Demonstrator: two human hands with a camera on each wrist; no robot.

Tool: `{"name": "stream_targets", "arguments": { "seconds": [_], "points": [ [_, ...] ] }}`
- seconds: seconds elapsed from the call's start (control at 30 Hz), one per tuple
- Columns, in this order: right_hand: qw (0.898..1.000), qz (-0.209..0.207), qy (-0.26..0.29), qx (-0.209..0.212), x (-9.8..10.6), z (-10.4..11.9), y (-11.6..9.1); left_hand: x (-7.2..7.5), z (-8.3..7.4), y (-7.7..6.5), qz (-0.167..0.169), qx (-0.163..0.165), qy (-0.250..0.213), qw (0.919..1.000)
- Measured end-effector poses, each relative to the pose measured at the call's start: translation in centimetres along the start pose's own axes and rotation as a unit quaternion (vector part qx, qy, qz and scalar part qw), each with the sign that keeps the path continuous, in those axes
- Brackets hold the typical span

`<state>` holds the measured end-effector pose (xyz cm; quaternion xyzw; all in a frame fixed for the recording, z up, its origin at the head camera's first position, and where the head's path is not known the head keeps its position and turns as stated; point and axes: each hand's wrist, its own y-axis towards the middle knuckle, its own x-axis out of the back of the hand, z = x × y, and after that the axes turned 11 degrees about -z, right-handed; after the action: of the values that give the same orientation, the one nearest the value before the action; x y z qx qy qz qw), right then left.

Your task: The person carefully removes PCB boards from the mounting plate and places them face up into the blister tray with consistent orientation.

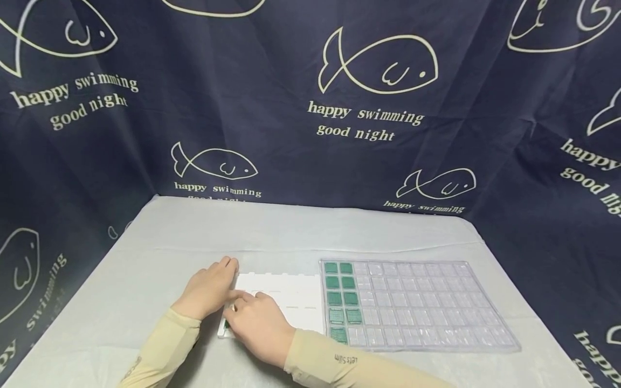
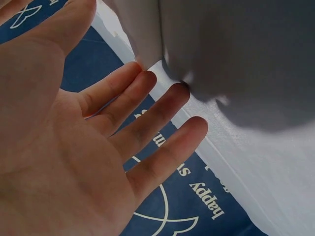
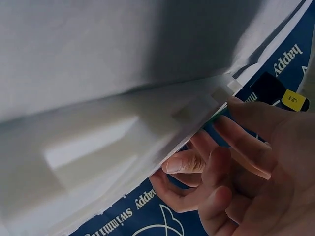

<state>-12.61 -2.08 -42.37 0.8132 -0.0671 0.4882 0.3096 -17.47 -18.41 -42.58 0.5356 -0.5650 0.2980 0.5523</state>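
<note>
A white slotted tray (image 1: pixel 296 291) lies on the table, both hands at its left end. My left hand (image 1: pixel 211 288) rests along its left edge, fingers nearly straight and thumb reaching towards the right hand. In the left wrist view the palm of the left hand (image 2: pixel 64 137) shows, holding nothing. My right hand (image 1: pixel 262 326), fingers curled, pinches a small green circuit board (image 1: pixel 226 324) at the tray's near left corner. Most of that board is hidden by the fingers. Only a thin green edge shows beside the right hand (image 3: pixel 246 162) in the right wrist view.
To the right, against the white tray, lies a clear compartment tray (image 1: pixel 417 302). Several green boards (image 1: pixel 333 297) fill cells in its two left columns. A pale cloth (image 1: pixel 271 226) covers the table, with dark fish-print curtains (image 1: pixel 291 108) behind and at the sides.
</note>
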Motion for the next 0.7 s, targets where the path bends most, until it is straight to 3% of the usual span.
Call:
{"name": "stream_targets", "arguments": {
  "seconds": [0.7],
  "points": [
    [0.999,-0.013,0.031,-0.022,-0.25,-0.34,0.01,0.17,-0.08,0.10,0.012,0.003,0.001,0.9999]
  ]
}}
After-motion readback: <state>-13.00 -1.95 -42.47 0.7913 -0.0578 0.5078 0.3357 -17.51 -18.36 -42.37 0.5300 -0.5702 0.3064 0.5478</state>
